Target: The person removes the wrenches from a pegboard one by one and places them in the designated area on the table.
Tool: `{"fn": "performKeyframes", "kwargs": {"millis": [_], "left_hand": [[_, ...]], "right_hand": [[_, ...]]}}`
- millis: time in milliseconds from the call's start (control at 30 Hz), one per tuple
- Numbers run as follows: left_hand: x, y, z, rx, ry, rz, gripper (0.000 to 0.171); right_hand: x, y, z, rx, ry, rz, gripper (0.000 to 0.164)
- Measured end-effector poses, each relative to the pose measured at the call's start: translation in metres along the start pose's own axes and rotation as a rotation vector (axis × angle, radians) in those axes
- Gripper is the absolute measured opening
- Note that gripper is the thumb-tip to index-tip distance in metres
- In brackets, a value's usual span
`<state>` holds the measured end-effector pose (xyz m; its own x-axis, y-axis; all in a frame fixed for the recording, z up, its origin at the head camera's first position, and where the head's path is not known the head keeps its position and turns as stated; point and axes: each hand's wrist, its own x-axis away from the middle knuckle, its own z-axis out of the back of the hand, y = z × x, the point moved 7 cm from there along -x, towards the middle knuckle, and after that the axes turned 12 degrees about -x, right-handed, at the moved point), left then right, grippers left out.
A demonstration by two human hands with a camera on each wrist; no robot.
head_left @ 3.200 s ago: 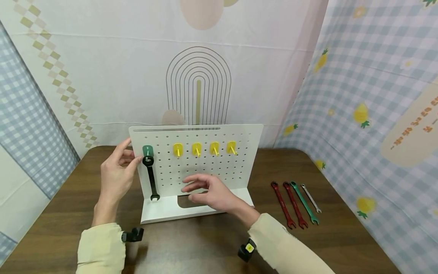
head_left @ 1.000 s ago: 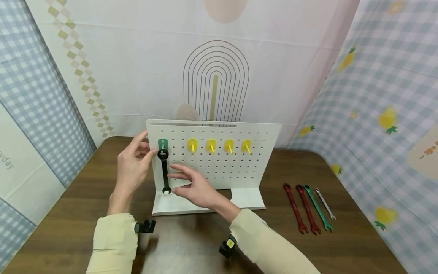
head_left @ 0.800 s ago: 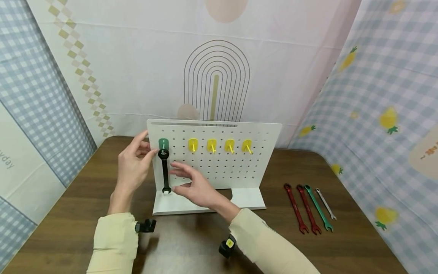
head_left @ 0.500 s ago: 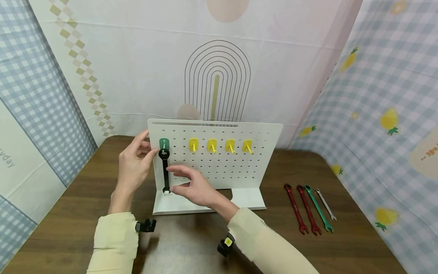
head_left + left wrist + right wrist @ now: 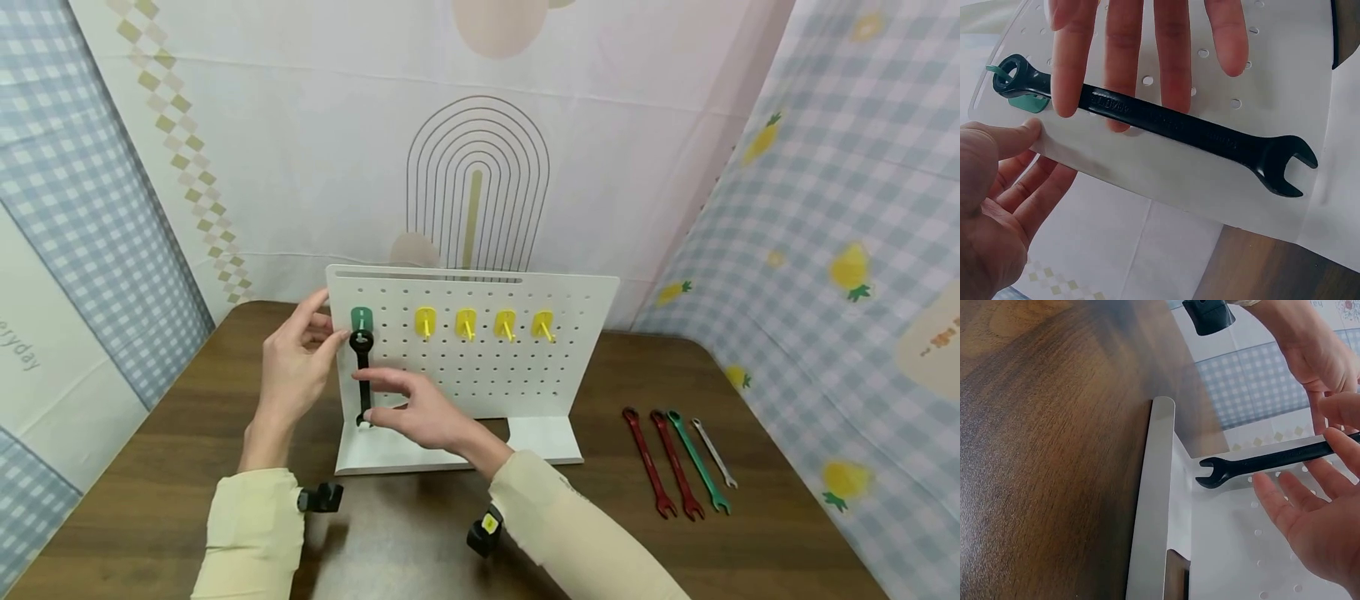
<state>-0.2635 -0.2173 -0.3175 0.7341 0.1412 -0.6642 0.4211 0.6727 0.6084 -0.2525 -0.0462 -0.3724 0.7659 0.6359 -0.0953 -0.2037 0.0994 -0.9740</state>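
A black combination wrench (image 5: 363,379) hangs by its ring end from a green hook (image 5: 362,319) at the left of a white pegboard (image 5: 480,383). My left hand (image 5: 292,367) grips the board's left edge, thumb in front and fingers behind, right beside the ring end. My right hand (image 5: 423,412) is at the wrench's lower half with its fingers nearly straight. In the left wrist view, one right finger (image 5: 1075,69) crosses in front of the wrench shaft (image 5: 1160,122), while other fingertips show behind it. The open jaw end points down toward the board's base.
Several yellow hooks (image 5: 465,323) stand in a row on the board, bare. To the right on the wooden table (image 5: 600,533) lie two red wrenches (image 5: 649,462), a green wrench (image 5: 699,462) and a small silver wrench (image 5: 715,452). Patterned cloths hang behind and beside the table.
My right hand has moved left from the board's middle, and its fingers now reach the wrench's shaft. My left hand keeps its grip on the board's edge. The head view has shifted slightly.
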Motion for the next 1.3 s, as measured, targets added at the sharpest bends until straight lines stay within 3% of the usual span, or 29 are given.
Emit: {"fn": "performKeyframes", "kwargs": {"millis": [567,967,1300], "left_hand": [[-0.0001,-0.001,0.0,0.005,0.015,0.0,0.059],[-0.0013,0.0005,-0.0002,0.006,0.01,-0.001,0.058],[-0.0011,-0.0003,-0.0001,-0.002,0.007,0.001,0.059]], "right_hand": [[0.0047,-0.002,-0.0023,-0.045,0.026,0.011,0.046],[0.0068,-0.0055,-0.0038,-0.09,0.072,0.067,0.038],[0.0087,-0.006,-0.0046,-0.138,0.12,0.047,0.033]]}}
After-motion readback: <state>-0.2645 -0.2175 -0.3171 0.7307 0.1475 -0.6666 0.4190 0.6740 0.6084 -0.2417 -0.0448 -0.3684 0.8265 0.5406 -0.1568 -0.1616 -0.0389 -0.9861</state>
